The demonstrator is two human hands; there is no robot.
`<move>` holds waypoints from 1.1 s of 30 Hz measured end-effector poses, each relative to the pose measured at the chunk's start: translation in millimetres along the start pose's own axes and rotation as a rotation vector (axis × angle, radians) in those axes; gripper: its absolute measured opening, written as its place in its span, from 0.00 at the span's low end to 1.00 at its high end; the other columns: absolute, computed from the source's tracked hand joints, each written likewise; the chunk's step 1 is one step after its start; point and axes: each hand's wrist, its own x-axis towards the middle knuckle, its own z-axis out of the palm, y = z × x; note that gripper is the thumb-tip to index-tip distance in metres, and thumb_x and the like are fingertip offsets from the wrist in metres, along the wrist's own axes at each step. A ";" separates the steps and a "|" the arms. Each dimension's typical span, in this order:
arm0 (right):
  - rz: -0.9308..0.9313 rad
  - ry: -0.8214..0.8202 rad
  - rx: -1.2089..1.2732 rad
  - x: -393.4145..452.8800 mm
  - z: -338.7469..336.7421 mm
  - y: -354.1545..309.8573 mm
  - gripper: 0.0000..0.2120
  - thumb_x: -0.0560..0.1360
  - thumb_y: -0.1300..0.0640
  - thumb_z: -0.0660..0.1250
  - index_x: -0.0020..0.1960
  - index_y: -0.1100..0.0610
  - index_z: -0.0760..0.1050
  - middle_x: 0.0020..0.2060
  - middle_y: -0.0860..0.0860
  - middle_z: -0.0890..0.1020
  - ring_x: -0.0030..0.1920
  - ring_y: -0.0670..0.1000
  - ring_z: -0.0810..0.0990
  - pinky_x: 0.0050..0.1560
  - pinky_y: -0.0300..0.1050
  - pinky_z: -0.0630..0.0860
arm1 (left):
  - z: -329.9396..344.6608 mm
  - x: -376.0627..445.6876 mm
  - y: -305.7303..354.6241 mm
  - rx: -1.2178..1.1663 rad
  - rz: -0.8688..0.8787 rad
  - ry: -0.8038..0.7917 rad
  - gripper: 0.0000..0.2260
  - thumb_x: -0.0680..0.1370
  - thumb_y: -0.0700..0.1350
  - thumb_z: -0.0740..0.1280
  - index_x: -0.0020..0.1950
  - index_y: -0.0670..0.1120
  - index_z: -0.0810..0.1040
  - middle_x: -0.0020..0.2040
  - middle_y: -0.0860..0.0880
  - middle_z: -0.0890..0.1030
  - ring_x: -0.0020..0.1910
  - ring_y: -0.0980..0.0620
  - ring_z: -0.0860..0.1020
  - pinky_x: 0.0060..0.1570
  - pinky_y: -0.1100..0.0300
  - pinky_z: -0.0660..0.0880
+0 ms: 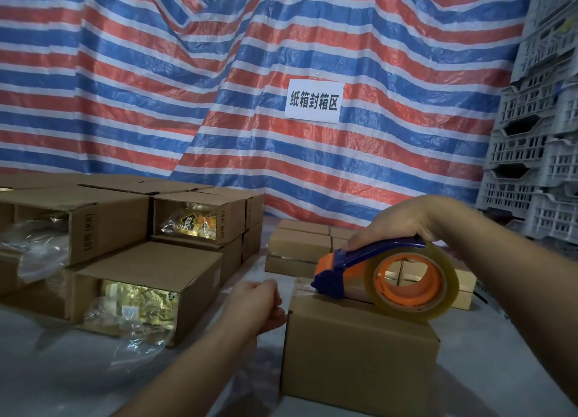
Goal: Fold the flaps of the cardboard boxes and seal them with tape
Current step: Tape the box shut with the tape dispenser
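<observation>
A closed cardboard box stands on the white table in front of me. My right hand grips the blue handle of a tape dispenser, whose clear tape roll on an orange core rests on the box top. The dispenser's nose sits at the box's top left edge. My left hand is against the box's left side near its top edge, fingers curled as if pinching the tape end; the tape itself is hard to see there.
Open boxes with shiny packets in plastic bags are stacked at left. Sealed boxes lie behind the one in front. Grey plastic crates tower at right. A striped tarp with a paper sign hangs behind.
</observation>
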 end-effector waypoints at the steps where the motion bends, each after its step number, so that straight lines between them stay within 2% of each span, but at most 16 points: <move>1: 0.005 -0.003 -0.009 0.2 0.4 -0.9 0.21 0.76 0.40 0.69 0.58 0.56 0.76 0.40 0.52 0.86 0.37 0.48 0.85 0.38 0.39 0.80 | 0.3 0.5 -0.8 -0.003 -0.003 0.000 0.08 0.81 0.39 0.62 0.43 0.39 0.75 0.35 0.43 0.75 0.32 0.49 0.75 0.28 0.60 0.77; 4: 0.019 -0.002 -0.007 0.6 1.2 -1.3 0.22 0.76 0.40 0.69 0.59 0.56 0.76 0.41 0.52 0.86 0.38 0.49 0.85 0.39 0.40 0.80 | 2.4 1.7 -6.7 0.052 -0.016 -0.005 0.08 0.82 0.42 0.61 0.48 0.38 0.76 0.39 0.44 0.76 0.35 0.50 0.75 0.28 0.62 0.74; 6: 0.026 0.008 0.008 0.6 2.1 -1.4 0.22 0.75 0.40 0.69 0.59 0.57 0.76 0.40 0.52 0.86 0.38 0.48 0.85 0.39 0.40 0.81 | 5.1 3.5 -14.0 0.141 -0.003 -0.021 0.10 0.83 0.45 0.61 0.53 0.39 0.77 0.43 0.43 0.78 0.40 0.49 0.76 0.32 0.61 0.73; 9: 0.030 -0.010 0.009 0.6 3.7 -3.6 0.21 0.77 0.41 0.68 0.58 0.57 0.76 0.39 0.52 0.86 0.36 0.48 0.85 0.38 0.39 0.80 | 10.0 6.4 -20.3 0.247 -0.014 -0.046 0.13 0.83 0.50 0.60 0.55 0.42 0.78 0.50 0.41 0.80 0.46 0.46 0.78 0.41 0.57 0.76; 13: 0.040 -0.008 0.001 1.0 4.5 -5.0 0.20 0.77 0.41 0.68 0.58 0.56 0.75 0.38 0.52 0.86 0.36 0.48 0.85 0.38 0.40 0.80 | 15.1 11.7 -13.1 0.342 -0.116 -0.044 0.18 0.82 0.54 0.61 0.62 0.42 0.75 0.53 0.42 0.76 0.49 0.47 0.74 0.48 0.55 0.74; 17: 0.038 -0.027 0.005 3.3 4.1 -4.5 0.21 0.76 0.41 0.68 0.60 0.56 0.74 0.40 0.52 0.86 0.38 0.48 0.85 0.39 0.40 0.81 | 16.2 13.7 -10.1 0.423 -0.167 -0.058 0.21 0.82 0.57 0.58 0.62 0.41 0.75 0.57 0.40 0.77 0.56 0.44 0.77 0.54 0.54 0.75; 19: 0.031 -0.023 -0.003 5.6 3.0 -3.3 0.23 0.76 0.41 0.69 0.62 0.56 0.74 0.42 0.53 0.86 0.39 0.49 0.85 0.40 0.41 0.81 | 16.0 12.0 -10.3 0.469 -0.177 -0.063 0.22 0.82 0.59 0.56 0.60 0.42 0.74 0.52 0.41 0.77 0.53 0.45 0.76 0.55 0.54 0.75; 22: 0.020 -0.021 -0.002 7.8 1.7 -1.8 0.24 0.75 0.41 0.70 0.63 0.55 0.74 0.43 0.53 0.87 0.40 0.49 0.86 0.40 0.41 0.81 | 9.3 9.4 -15.1 0.564 -0.161 -0.083 0.23 0.82 0.62 0.54 0.60 0.44 0.72 0.44 0.45 0.74 0.45 0.49 0.75 0.48 0.55 0.74; 25: 0.013 -0.013 -0.016 7.5 1.9 -2.5 0.23 0.75 0.41 0.71 0.62 0.54 0.73 0.44 0.53 0.87 0.42 0.50 0.86 0.41 0.41 0.81 | -0.9 16.1 -14.4 0.551 0.139 -0.051 0.12 0.83 0.54 0.56 0.51 0.48 0.73 0.42 0.48 0.75 0.40 0.54 0.74 0.45 0.56 0.75; 28: -0.007 -0.002 -0.048 6.6 3.5 -4.8 0.21 0.76 0.41 0.70 0.61 0.53 0.73 0.43 0.51 0.87 0.41 0.49 0.86 0.42 0.40 0.81 | -2.5 16.0 2.7 0.480 0.328 -0.045 0.14 0.83 0.53 0.56 0.44 0.49 0.76 0.34 0.51 0.74 0.33 0.56 0.73 0.33 0.61 0.69; 31: 0.013 -0.019 -0.048 3.5 5.0 -7.7 0.21 0.77 0.41 0.68 0.61 0.55 0.73 0.41 0.51 0.87 0.39 0.49 0.86 0.40 0.39 0.81 | 7.9 12.5 11.1 0.631 0.323 -0.206 0.17 0.82 0.56 0.59 0.42 0.48 0.78 0.33 0.52 0.74 0.32 0.57 0.73 0.36 0.62 0.69; 33: 0.017 -0.020 -0.054 1.0 6.7 -8.8 0.21 0.77 0.41 0.67 0.61 0.56 0.73 0.40 0.51 0.86 0.38 0.48 0.85 0.39 0.39 0.80 | 12.0 13.0 10.5 0.651 0.285 -0.260 0.16 0.81 0.57 0.61 0.40 0.48 0.76 0.32 0.52 0.73 0.31 0.56 0.71 0.38 0.61 0.69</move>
